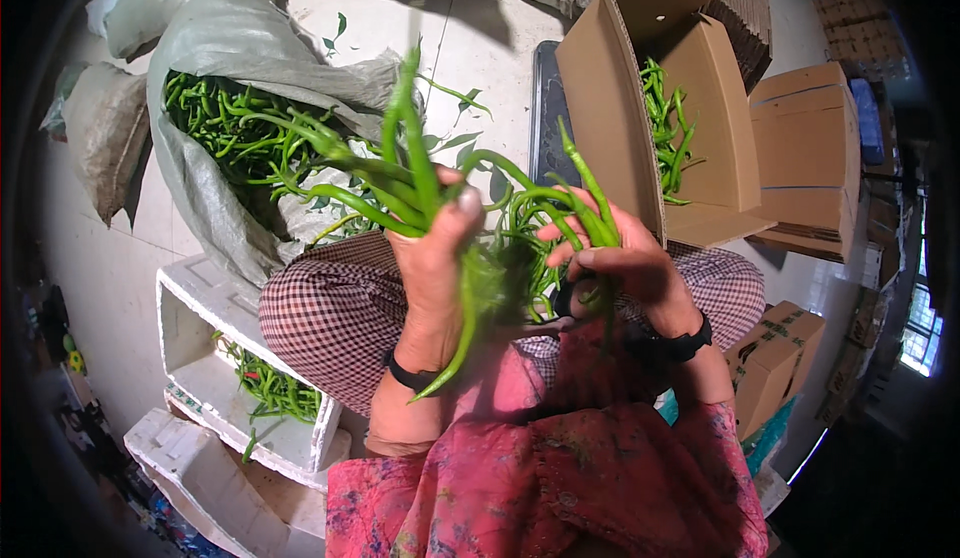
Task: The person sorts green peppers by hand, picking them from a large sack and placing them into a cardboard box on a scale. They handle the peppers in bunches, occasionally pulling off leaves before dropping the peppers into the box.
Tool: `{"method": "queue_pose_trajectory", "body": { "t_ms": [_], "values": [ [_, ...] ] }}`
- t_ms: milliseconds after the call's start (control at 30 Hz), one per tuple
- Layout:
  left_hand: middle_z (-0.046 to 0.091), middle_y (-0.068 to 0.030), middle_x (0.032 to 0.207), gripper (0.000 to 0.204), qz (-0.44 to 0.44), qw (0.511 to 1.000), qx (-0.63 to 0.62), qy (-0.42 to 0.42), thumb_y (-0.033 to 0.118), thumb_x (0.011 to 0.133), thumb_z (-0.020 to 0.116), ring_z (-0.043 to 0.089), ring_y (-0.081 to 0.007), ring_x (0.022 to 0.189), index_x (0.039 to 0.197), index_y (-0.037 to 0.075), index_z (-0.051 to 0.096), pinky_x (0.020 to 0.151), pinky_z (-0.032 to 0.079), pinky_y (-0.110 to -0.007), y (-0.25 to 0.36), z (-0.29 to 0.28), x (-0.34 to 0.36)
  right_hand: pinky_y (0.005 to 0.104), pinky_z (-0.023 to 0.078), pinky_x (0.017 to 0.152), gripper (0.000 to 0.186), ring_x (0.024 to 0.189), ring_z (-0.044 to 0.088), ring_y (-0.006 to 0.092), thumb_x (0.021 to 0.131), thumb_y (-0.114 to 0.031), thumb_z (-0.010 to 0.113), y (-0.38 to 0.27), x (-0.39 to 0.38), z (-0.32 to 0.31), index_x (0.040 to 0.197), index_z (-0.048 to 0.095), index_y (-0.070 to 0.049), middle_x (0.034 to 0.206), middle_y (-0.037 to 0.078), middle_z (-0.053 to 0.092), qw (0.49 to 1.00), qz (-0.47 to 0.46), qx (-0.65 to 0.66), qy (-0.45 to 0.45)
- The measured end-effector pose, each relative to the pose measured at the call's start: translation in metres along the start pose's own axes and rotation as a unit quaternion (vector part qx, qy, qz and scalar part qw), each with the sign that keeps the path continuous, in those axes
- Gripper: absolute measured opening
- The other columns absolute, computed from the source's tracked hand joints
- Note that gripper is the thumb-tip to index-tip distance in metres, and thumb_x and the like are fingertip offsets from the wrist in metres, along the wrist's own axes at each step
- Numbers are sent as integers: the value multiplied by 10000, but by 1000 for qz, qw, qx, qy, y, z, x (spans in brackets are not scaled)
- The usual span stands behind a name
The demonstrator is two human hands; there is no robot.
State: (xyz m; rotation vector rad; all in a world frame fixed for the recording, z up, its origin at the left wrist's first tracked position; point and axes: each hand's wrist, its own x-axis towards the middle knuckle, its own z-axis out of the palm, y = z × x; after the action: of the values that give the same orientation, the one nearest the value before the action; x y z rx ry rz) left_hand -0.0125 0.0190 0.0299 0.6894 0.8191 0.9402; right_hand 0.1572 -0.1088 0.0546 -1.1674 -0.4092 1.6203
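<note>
My left hand (435, 233) is closed round a bunch of long green chili peppers (420, 163) that stick out above and below the fist. Some of their lower ends are blurred. To its right, my right hand (640, 263) grips a smaller bunch of green chili peppers (596, 220) between thumb and fingers. More green chilies (528, 243) lie in a heap between and beyond my hands, partly hidden by them. Past my left hand, a pale woven sack (215, 43) lies on its side with its mouth spread, full of chilies (235, 128).
An open cardboard box (610, 88) at the right has chilies inside. Flattened cartons (805, 148) stand beside it. White foam boxes (190, 328) are at my left, one with chilies in it. Other sacks (105, 133) sit at the far left. Loose leaves lie on the tiled floor (480, 33).
</note>
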Motion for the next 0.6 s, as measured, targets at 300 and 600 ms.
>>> {"method": "queue_pose_trajectory", "body": {
  "t_ms": [300,600],
  "values": [
    [442,12,716,208,-20,960,-267,-87,89,862,601,387,-84,618,1057,66,533,550,346,-233,2,-14,20,321,518,825,601,934,643,203,825,-115,607,-48,-31,10,1351,372,56,1176,211,590,989,-90,16,119],
    [511,-21,763,391,-217,973,28,-75,106,870,647,464,-85,595,1211,-25,508,506,391,-215,-28,-8,14,156,419,550,452,625,525,65,913,-174,608,-151,-48,-86,1269,459,61,959,86,613,927,-222,-127,276]
  ]
}}
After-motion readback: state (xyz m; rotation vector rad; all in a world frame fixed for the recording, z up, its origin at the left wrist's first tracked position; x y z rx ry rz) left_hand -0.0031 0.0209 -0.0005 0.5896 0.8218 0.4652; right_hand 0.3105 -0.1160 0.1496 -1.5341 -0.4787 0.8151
